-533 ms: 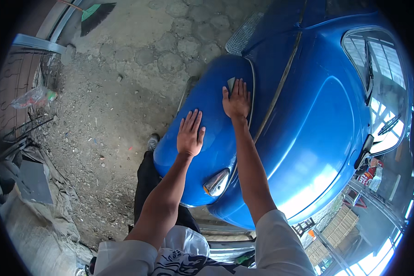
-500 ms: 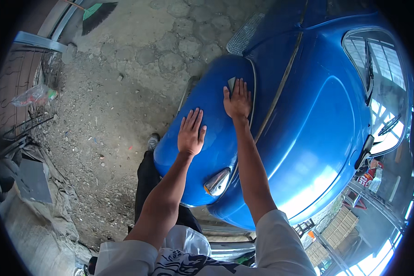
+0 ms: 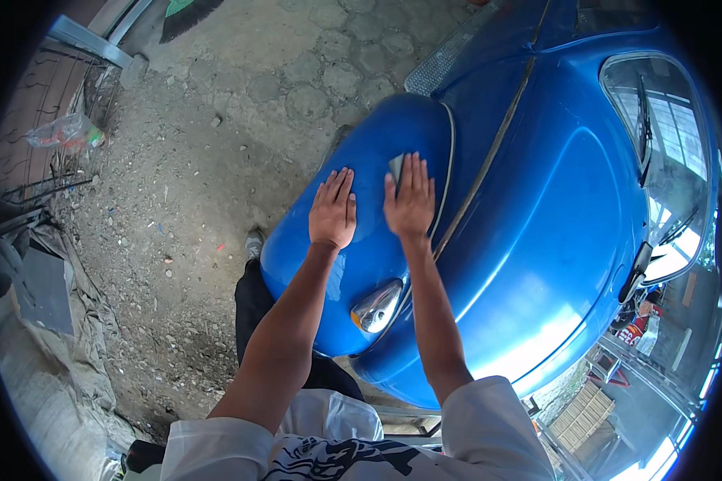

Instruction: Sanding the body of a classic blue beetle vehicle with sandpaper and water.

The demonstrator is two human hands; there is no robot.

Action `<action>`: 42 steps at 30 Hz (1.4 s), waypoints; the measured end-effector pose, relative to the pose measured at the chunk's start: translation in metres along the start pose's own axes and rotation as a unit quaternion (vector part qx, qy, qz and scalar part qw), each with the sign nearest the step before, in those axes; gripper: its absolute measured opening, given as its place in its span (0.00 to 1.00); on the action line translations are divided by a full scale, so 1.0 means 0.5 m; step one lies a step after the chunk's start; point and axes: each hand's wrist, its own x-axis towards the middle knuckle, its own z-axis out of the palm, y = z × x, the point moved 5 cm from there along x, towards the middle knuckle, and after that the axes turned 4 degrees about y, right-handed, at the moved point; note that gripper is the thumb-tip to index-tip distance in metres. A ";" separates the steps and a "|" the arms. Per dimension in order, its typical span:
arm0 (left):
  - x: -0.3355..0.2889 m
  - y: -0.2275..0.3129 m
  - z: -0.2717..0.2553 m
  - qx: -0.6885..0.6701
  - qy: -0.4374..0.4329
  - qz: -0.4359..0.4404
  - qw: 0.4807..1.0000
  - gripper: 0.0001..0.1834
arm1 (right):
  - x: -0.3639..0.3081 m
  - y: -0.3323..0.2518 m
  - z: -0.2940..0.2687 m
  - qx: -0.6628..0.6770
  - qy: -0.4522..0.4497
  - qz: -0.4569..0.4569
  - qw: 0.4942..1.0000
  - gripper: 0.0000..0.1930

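Note:
My right hand (image 3: 410,204) lies flat on the blue front fender (image 3: 377,132) of a car, close to the seam with the body. Under its fingers it presses a small grey sheet that looks like sandpaper (image 3: 395,166); only a corner sticks out beside the index finger, and the rest is hidden. To its left, my left hand (image 3: 333,212) rests palm down on the same fender, fingers stretched out, with nothing seen in it. A wet-looking streak shines by the left wrist. Nearer to me, a chrome turn-signal lamp (image 3: 377,306) with an amber end sits on the fender.
The car's rounded blue hood (image 3: 537,240) fills the right side, with a windshield (image 3: 658,152) and wipers beyond. Dirt floor (image 3: 192,200) with pebbles lies left. A crumpled tarp (image 3: 80,345), a plastic bag (image 3: 66,132) and a broom (image 3: 188,18) are along the left and far side.
My right hand has slid toward me and slightly left along the fender, with the sandpaper under it. My left hand has stayed almost in place on the fender. The view has shifted a little.

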 end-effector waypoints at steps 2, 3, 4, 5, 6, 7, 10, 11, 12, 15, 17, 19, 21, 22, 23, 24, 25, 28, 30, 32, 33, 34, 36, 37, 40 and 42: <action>0.002 0.013 0.004 0.002 -0.008 0.002 1.000 0.25 | 0.106 0.049 0.031 -0.008 -0.052 0.073 0.996 0.33; 0.003 0.013 0.006 -0.002 0.001 0.006 1.000 0.25 | 0.140 0.051 0.043 -0.005 -0.050 0.077 0.996 0.33; -0.003 0.016 0.005 -0.006 0.006 0.007 1.000 0.25 | 0.158 0.055 0.049 -0.008 -0.066 0.083 0.994 0.34; -0.005 0.019 0.006 -0.007 0.001 0.010 1.000 0.25 | 0.161 0.063 0.049 -0.013 -0.081 0.089 0.993 0.35; -0.004 0.020 0.008 0.000 -0.003 0.008 1.000 0.25 | 0.136 0.056 0.045 -0.019 -0.063 0.070 0.995 0.34; 0.002 0.008 0.000 0.014 -0.003 0.003 1.000 0.25 | 0.102 0.017 0.045 -0.018 -0.044 0.046 0.998 0.34; -0.015 -0.056 -0.013 0.023 0.027 0.002 0.999 0.25 | -0.080 -0.117 0.003 0.055 -0.032 -0.046 0.997 0.33; -0.017 -0.051 -0.011 0.014 0.033 0.004 0.999 0.25 | -0.116 -0.123 -0.012 0.074 -0.045 -0.049 0.995 0.33; -0.013 -0.037 -0.006 0.011 0.037 0.004 0.999 0.25 | -0.104 -0.110 -0.019 0.071 -0.042 -0.052 0.995 0.33; -0.007 -0.018 0.003 0.009 0.036 0.002 0.999 0.24 | -0.020 -0.059 -0.014 0.032 -0.002 -0.025 0.999 0.31; 0.004 0.024 0.011 -0.008 0.014 -0.005 1.000 0.24 | 0.104 0.033 0.024 -0.015 -0.010 0.049 0.999 0.31; 0.001 0.012 0.007 0.010 0.010 -0.016 1.000 0.24 | 0.131 0.017 0.049 -0.012 -0.015 0.053 0.998 0.31; -0.005 -0.009 0.005 0.026 0.023 -0.028 0.999 0.24 | 0.099 -0.016 0.041 0.000 -0.006 0.030 1.000 0.31; -0.012 -0.034 -0.004 0.047 0.034 -0.044 0.997 0.23 | 0.040 -0.066 0.032 0.024 -0.005 -0.007 1.000 0.31; -0.020 -0.043 -0.012 0.050 0.034 -0.050 0.997 0.23 | -0.030 -0.104 0.009 0.043 -0.005 -0.042 0.998 0.31; -0.022 -0.044 -0.016 0.057 0.033 -0.053 0.996 0.23 | -0.108 -0.123 -0.016 0.054 -0.037 -0.046 0.997 0.30; -0.019 -0.043 -0.017 0.063 0.033 -0.053 0.996 0.23 | -0.148 -0.134 -0.031 0.064 -0.067 -0.048 0.995 0.30; -0.015 -0.028 -0.008 0.038 0.031 -0.063 0.997 0.23 | -0.121 -0.095 -0.037 0.044 -0.086 -0.074 0.993 0.29; -0.008 -0.002 0.005 0.029 0.036 -0.058 0.997 0.23 | -0.005 -0.031 -0.017 0.012 -0.044 -0.040 0.998 0.27; -0.007 0.014 0.019 0.012 0.027 -0.066 0.997 0.22 | 0.072 0.011 0.022 -0.011 -0.035 -0.011 0.999 0.26; -0.003 0.010 0.006 0.007 0.033 -0.068 0.997 0.22 | 0.105 0.002 0.029 -0.018 -0.033 -0.002 0.999 0.26; -0.005 0.000 0.000 0.007 0.035 -0.072 0.997 0.22 | 0.113 -0.004 0.042 -0.018 -0.034 0.012 0.999 0.26; -0.006 -0.035 -0.005 0.013 0.042 -0.080 0.996 0.22 | 0.026 -0.076 0.033 0.017 -0.027 -0.045 0.998 0.26; -0.016 -0.055 -0.009 0.018 0.045 -0.080 0.996 0.22 | -0.044 -0.123 0.009 0.052 -0.039 -0.073 0.995 0.26; -0.018 -0.038 0.000 -0.006 0.042 -0.094 0.995 0.21 | -0.164 -0.131 -0.030 0.052 -0.084 -0.066 0.993 0.26; -0.018 -0.039 0.003 -0.023 0.034 -0.105 0.994 0.20 | -0.131 -0.106 -0.038 0.037 -0.059 -0.039 0.997 0.25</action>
